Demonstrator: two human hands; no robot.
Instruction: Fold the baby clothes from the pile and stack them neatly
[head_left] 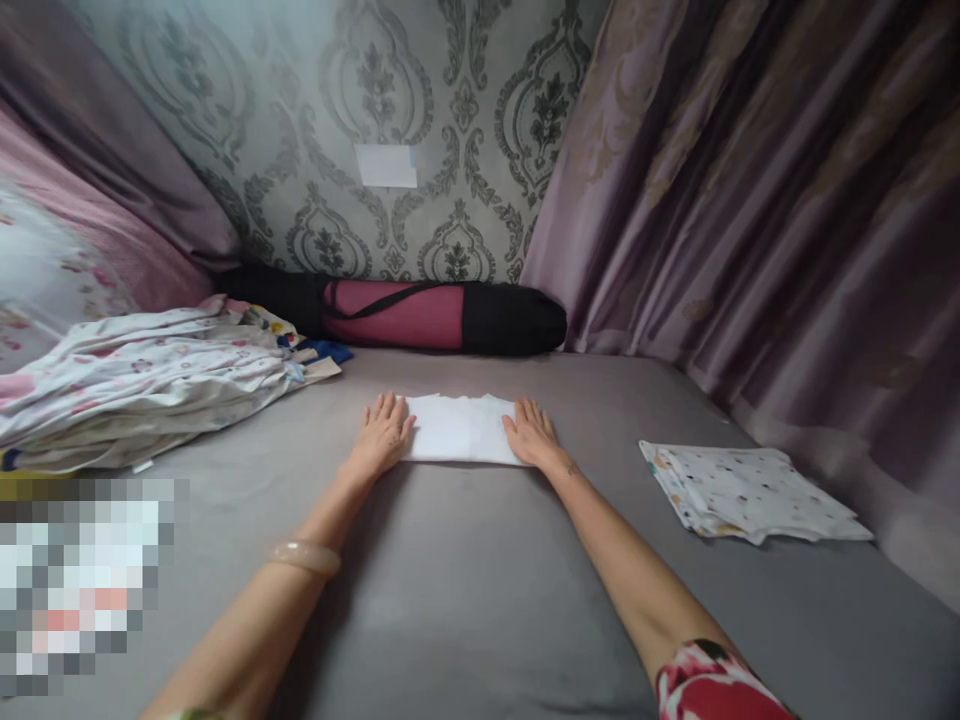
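At centre of frame, folded white cloth (459, 430) flat on grey sheet (465, 580); left hand (384, 432) and right hand (531, 432) spread flat, palms down, at its two ends. Right side: folded patterned cloth (757, 492). Left: heaped fabrics (172, 370).

Cannot see the side ends of the white cloth (465, 430), covered by the left hand (384, 435) and right hand (532, 432); cannot make out the pixelated patch (82, 580) at lower left; see the clothes pile (165, 365) cut off by the left edge, the floral sleeve (712, 688) by the bottom, the purple curtain (750, 200) by the top and right
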